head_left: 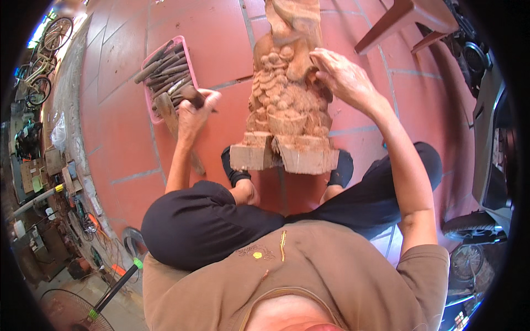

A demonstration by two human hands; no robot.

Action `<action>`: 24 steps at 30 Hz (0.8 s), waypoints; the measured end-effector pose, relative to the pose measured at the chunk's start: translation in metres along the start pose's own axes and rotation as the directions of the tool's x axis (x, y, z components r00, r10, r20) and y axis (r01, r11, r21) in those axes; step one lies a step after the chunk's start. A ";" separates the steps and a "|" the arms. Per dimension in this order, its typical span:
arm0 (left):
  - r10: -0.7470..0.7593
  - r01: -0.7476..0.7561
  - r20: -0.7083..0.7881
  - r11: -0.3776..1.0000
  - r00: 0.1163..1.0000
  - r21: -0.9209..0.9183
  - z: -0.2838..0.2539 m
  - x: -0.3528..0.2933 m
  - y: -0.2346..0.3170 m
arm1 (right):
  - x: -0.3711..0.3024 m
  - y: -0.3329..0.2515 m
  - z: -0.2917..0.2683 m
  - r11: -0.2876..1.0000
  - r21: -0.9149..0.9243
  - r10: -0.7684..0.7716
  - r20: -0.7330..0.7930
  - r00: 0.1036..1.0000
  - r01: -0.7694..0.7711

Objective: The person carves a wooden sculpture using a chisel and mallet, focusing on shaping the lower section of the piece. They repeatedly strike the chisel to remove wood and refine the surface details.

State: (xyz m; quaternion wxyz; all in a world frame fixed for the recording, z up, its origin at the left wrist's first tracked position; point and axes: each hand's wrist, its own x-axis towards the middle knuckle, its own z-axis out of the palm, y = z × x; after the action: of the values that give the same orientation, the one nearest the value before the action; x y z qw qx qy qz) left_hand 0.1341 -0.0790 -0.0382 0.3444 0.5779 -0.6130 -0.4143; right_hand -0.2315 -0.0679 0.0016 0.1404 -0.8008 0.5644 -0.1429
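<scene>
A carved wooden sculpture (287, 94) stands on the floor between my feet, with rounded, coin-like shapes over its middle and a split block base. My right hand (345, 80) rests at its upper right side, fingers bent but apart, with nothing visible in them. To the left, my left hand (196, 113) is closed around a dark brown wooden-handled tool (191, 95); its working end is hard to make out. That hand is over the near edge of a pink basket (182, 41) filled with several dark-handled carving tools (168, 69). A long pale wooden piece (168, 113) slants beneath my left forearm.
Red floor tiles (127, 132) surround the carving. A brown plastic stool (408, 19) stands at the far right, near a parked motorbike (491, 149). Along the left wall are bicycles (41, 83) and clutter, with a fan (69, 311) at the lower left.
</scene>
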 end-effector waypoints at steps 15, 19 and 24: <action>0.221 -0.222 0.034 0.974 0.975 0.048 -0.089 -0.015 0.142 | -0.029 -0.032 -0.055 0.989 0.052 0.120 0.234 0.965 -0.136; 0.245 -0.251 0.118 0.967 0.962 0.042 -0.089 -0.018 0.187 | -0.048 -0.036 -0.039 0.970 0.242 -0.042 0.198 0.979 -0.007; 0.373 -0.394 0.248 0.918 0.894 0.041 -0.052 -0.030 0.229 | -0.050 -0.053 -0.009 0.976 0.216 -0.027 0.204 0.979 -0.018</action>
State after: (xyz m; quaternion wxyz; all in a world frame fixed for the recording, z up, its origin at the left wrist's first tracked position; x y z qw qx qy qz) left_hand 0.0873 -0.0573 0.1926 0.3179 0.4073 -0.7694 -0.3755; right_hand -0.2057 -0.0041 0.0269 0.2844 -0.7925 0.5260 -0.1203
